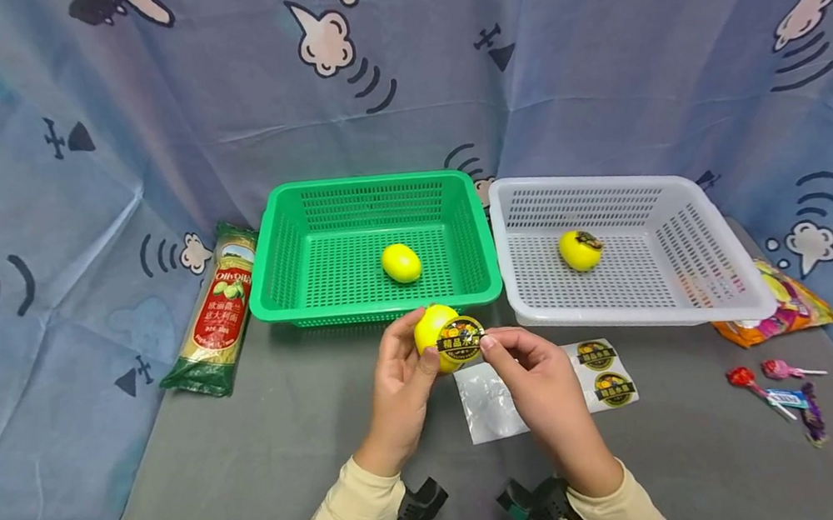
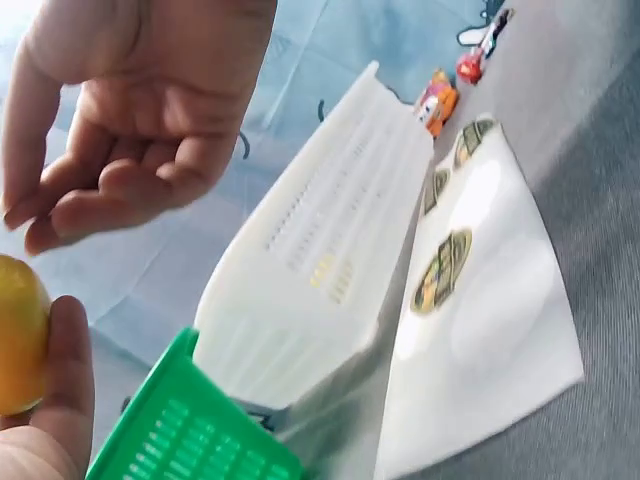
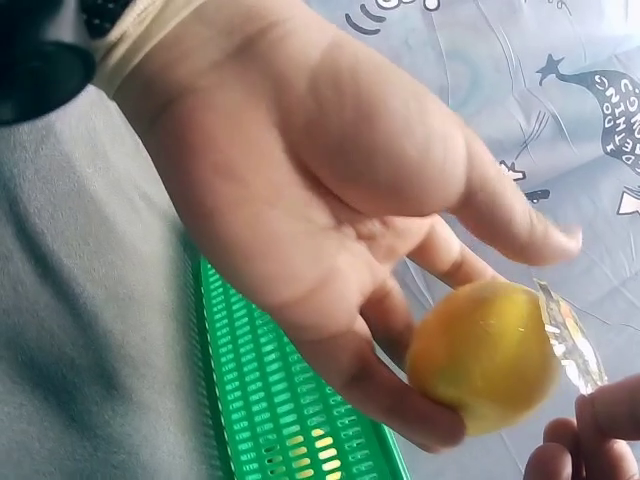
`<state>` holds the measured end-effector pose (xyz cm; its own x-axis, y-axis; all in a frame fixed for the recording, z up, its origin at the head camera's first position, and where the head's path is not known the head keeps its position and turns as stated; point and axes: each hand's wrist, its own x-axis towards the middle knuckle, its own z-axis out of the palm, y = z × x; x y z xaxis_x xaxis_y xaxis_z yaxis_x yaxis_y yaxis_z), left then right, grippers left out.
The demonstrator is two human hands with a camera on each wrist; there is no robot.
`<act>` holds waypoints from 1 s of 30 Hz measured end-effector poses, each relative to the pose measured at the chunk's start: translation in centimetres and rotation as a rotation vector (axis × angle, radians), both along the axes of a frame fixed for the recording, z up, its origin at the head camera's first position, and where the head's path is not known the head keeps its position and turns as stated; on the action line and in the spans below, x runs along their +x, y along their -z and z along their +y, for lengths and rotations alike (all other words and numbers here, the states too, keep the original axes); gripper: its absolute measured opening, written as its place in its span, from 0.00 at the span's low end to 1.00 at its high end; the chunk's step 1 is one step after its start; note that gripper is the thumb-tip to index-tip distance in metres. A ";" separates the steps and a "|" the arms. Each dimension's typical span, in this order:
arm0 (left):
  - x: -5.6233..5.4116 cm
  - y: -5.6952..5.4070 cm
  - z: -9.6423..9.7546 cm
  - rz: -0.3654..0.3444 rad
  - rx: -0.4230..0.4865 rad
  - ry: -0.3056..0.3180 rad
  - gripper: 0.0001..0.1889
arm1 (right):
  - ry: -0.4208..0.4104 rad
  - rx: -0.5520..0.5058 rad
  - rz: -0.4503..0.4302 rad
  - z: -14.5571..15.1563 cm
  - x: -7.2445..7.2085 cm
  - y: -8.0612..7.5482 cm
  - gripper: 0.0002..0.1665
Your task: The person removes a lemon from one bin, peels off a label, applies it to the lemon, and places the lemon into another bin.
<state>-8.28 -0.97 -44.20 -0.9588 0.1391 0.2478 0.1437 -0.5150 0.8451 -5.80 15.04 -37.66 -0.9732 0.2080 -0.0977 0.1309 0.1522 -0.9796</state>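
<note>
In the head view my left hand (image 1: 401, 387) holds a yellow lemon (image 1: 430, 324) between thumb and fingers, just in front of the green basket. My right hand (image 1: 549, 381) pinches the right edge of a round black-and-gold sticker (image 1: 462, 339), which overlaps the lemon's right side. From the right wrist, the sticker (image 3: 572, 338) appears edge-on against the lemon (image 3: 480, 360); whether it is stuck down I cannot tell. Under my right hand lies a white sticker sheet (image 1: 493, 407) bearing several round stickers (image 2: 442, 270).
A lemon (image 1: 401, 263) lies in the green basket (image 1: 376, 306). Beside it, the white basket (image 1: 618, 317) contains a lemon with a dark sticker (image 1: 580, 251). A pasta packet (image 1: 214, 317) lies left; a colourful bag (image 1: 797, 303), lollipops (image 1: 742, 378) and small wrapped sweets (image 1: 813, 414) are at right.
</note>
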 end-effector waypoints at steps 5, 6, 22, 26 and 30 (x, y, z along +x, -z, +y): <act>0.3 -0.4 0.4 -0.070 0.077 -0.006 0.20 | 0.001 -0.013 0.011 -0.4 0.0 0.2 0.11; 0.3 -0.4 0.4 -0.081 0.089 -0.007 0.19 | 0.000 -0.014 0.010 -0.4 0.0 0.2 0.11; 0.3 -1.4 -0.6 -0.168 0.280 0.270 0.15 | -0.107 0.041 -0.018 0.7 -0.7 0.2 0.11; 0.4 -1.9 -0.8 -0.191 0.238 0.275 0.16 | -0.011 0.037 0.136 1.4 -0.5 0.4 0.09; 0.5 -1.8 -0.5 -0.240 0.199 0.199 0.18 | -0.041 0.218 0.608 1.1 -0.4 0.1 0.11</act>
<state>-7.75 -1.50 -42.35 -0.9519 0.3006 0.0602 -0.1660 -0.6704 0.7232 -6.15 16.16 -37.78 -0.8491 0.1217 0.5140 -0.4481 0.3494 -0.8229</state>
